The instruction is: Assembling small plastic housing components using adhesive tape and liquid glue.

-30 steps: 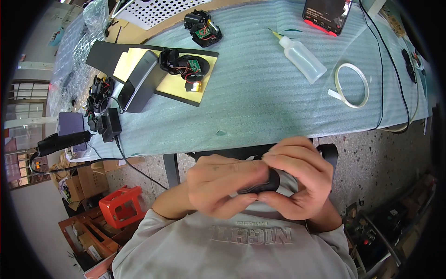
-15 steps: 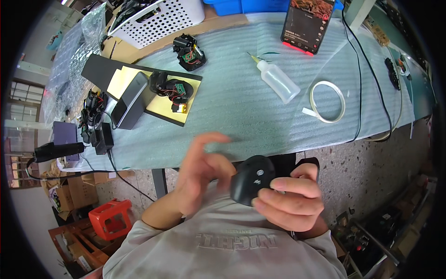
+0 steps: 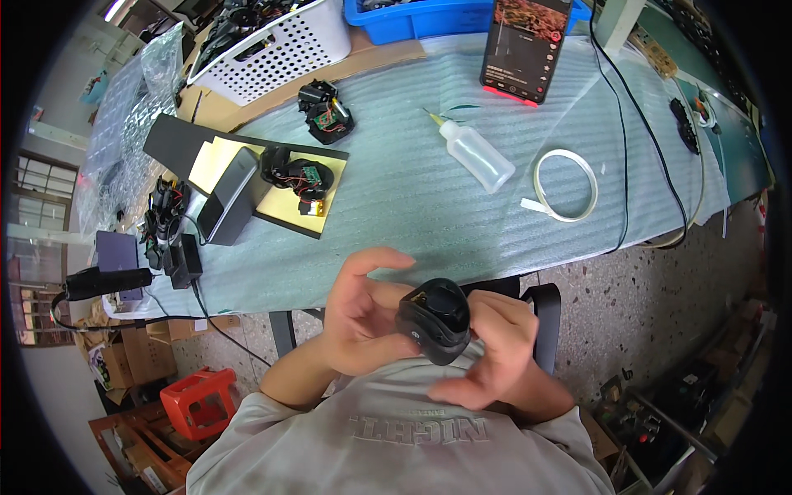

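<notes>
In front of my chest is a rounded black plastic housing, tilted so that its glossy, hollow-looking side shows. My left hand has it from the left, with the thumb against its lower edge and the index finger stretched away above. At its right side is my right hand, its fingers bent beside the housing and its thumb apart from it. How far those fingers reach behind the housing is hidden. Beyond the hands, on the table, lie black part-assemblies with a green circuit board and wires, on a yellow-lined black tray.
Another black assembly lies farther back. A squeeze bottle, a coiled white strip and a propped phone are to the right. A white basket and blue bin stand behind. Cables hang over the table's left edge.
The housing has turned to show its hollow-looking side and shifted slightly left into my left hand. My right thumb has come off it. The view has tilted a little.
</notes>
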A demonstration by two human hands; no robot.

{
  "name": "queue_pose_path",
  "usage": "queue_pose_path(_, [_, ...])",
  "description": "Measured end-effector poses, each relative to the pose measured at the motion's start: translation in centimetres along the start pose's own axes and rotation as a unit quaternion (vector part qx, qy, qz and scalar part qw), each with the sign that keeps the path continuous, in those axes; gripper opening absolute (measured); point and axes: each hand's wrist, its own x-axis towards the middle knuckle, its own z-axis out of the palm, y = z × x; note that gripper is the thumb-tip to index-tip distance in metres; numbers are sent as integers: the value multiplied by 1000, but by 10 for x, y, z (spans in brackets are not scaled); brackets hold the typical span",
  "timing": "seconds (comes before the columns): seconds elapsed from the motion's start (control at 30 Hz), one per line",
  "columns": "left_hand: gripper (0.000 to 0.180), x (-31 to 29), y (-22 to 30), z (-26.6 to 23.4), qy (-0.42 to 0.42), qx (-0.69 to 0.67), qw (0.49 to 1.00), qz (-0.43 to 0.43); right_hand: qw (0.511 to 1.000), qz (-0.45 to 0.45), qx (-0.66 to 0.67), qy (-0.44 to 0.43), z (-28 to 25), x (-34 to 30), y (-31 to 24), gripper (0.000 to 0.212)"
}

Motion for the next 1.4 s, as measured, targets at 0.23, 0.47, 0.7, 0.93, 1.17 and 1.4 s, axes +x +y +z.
queue_pose_path(0.23, [77, -1, 6, -9, -4, 71, 997, -21, 999, -26, -46, 1, 12, 6, 4, 43])
queue_pose_path(0.47, [48, 38, 50, -19, -137, 398, 907, -21, 971, -49, -103, -211, -16, 34, 10, 43])
queue_pose_path(0.7, [51, 28, 28, -14, 62, 328, 941, -64, 960, 1, -277, -48, -68, 40, 19, 33])
queue_pose_path(0.93, [45, 51, 7, -1, 167, 89, 973, -134, 838, 25, -544, -11, -76, 30, 28, 24])
queue_pose_path(1.17, [45, 55, -27, -3, 189, 2, 982, -26, 942, 7, -335, 6, -29, 25, -5, 9])
queue_pose_path(1.4, [42, 48, -28, 0, 199, -2, 980, 33, 950, 18, -311, -27, -5, 27, -4, 14])
